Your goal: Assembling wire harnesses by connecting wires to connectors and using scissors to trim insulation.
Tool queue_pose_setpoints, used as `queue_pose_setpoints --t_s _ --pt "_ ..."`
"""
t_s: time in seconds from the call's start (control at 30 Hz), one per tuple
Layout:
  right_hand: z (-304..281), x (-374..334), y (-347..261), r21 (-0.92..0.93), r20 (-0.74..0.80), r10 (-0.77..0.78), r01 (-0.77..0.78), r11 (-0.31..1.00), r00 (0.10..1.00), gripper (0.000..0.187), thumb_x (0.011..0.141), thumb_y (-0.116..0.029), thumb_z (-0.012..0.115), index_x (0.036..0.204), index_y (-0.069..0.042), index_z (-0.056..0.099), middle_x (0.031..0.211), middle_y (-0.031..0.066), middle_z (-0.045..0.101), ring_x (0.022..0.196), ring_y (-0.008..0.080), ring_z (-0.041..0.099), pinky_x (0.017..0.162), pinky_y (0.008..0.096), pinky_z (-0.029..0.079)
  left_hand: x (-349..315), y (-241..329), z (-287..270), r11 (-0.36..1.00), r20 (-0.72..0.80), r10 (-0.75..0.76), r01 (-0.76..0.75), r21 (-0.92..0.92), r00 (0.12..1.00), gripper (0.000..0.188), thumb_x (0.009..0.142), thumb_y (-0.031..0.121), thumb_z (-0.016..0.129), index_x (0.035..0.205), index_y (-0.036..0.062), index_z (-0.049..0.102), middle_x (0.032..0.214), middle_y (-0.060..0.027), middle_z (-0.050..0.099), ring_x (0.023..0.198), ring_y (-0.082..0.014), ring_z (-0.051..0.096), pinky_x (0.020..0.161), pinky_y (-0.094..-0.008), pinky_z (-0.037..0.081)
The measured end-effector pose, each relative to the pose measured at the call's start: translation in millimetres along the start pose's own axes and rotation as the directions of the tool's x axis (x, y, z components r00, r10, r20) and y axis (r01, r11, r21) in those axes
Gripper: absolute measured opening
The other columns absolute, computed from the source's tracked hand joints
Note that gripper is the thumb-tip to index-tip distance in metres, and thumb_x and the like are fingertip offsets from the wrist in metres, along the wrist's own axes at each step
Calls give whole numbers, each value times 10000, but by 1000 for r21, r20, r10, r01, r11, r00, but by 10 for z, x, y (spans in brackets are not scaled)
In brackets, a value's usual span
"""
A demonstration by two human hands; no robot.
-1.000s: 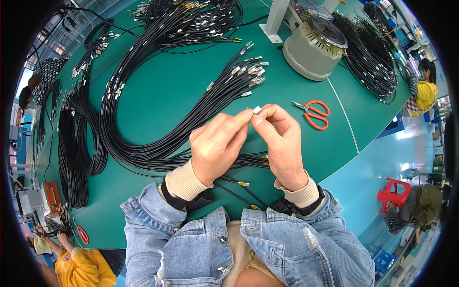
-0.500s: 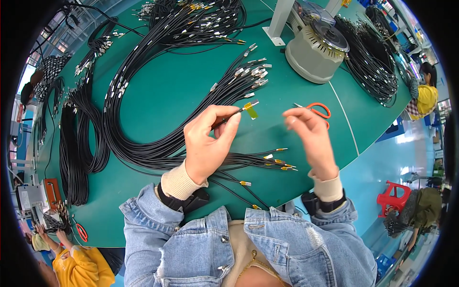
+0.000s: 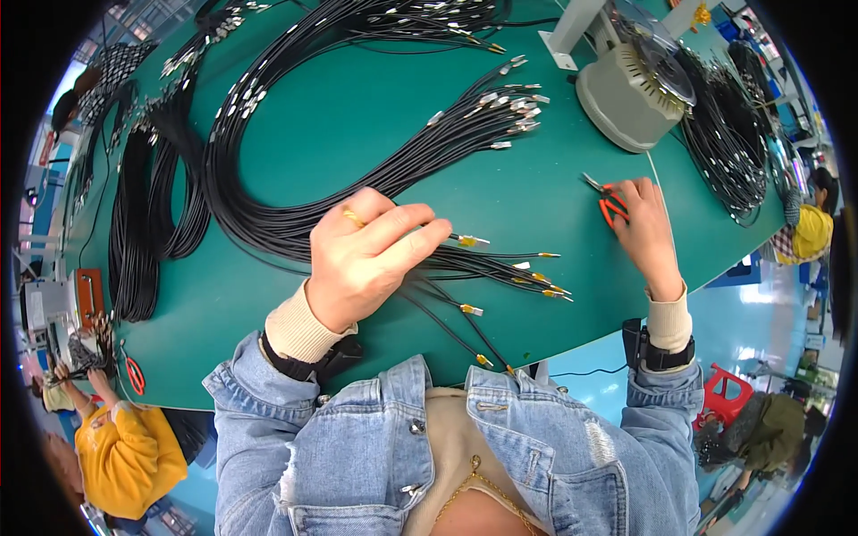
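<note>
Across the curved green tabletop (image 3: 518, 196), a long bundle of black cables (image 3: 268, 219) bends in a broad U, its metal-tipped ends fanned toward a grey machine (image 3: 630, 107). The left hand (image 3: 362, 263) is curled above it; a yellow-taped cable end (image 3: 469, 240) shows just beyond its fingers, though whether it is gripped I cannot tell. The right hand (image 3: 645, 232) is closed on the orange-handled scissors (image 3: 611, 193), near the tabletop's right side. Beyond are blue floor (image 3: 572, 393), a red stool (image 3: 726, 393) and a co-worker in orange-yellow (image 3: 130, 460).
</note>
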State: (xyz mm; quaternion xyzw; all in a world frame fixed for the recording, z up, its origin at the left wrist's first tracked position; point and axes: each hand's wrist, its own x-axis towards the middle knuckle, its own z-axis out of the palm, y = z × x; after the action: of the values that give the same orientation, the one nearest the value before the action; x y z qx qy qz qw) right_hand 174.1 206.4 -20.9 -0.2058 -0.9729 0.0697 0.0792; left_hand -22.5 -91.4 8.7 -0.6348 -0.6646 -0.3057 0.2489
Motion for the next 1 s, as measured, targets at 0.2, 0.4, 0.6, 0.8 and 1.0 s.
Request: queue_pose_setpoints --t_s 0.2,0.4,0.6,0.8,1.0 --pt "-18 125 -31 -41 62 1 2 999 998 403 758 29 547 1152 -37 498 924 128 579 769 283 595 673 353 481 -89 3 -49 993 16 -42 43 -114 999 251 611 58 655 859 92 635 786 -27 610 596 -153 572 475 -258 445" --pt "-492 -52 -795 909 352 1 -342 240 936 426 789 -62 614 1194 -22 489 832 52 549 679 117 515 603 265 434 -105 48 -55 979 3 -41 40 -199 999 201 674 68 708 849 58 609 786 -57 616 621 -183 603 507 -277 479" --pt "-429 -204 -1159 951 260 -318 -186 247 912 523 732 -145 731 1184 -25 499 752 8 510 641 84 446 574 235 378 -85 61 -58 948 46 -50 62 -313 998 203 691 88 729 820 50 577 756 -57 613 622 -196 604 521 -288 486" --pt "-574 -67 -1275 784 351 -522 61 617 777 542 677 -195 772 1133 -24 533 705 8 486 606 111 427 545 260 349 -97 69 -61 939 95 -5 37 -343 995 218 678 97 739 804 60 564 739 -51 609 605 -186 591 518 -289 475" --pt "-568 -55 -1288 740 340 -570 162 653 748 490 693 -192 741 1114 -24 556 687 38 494 580 145 441 523 280 362 -125 84 -52 938 109 32 8 -346 994 223 671 99 744 799 63 566 740 -44 606 600 -164 581 513 -290 467"
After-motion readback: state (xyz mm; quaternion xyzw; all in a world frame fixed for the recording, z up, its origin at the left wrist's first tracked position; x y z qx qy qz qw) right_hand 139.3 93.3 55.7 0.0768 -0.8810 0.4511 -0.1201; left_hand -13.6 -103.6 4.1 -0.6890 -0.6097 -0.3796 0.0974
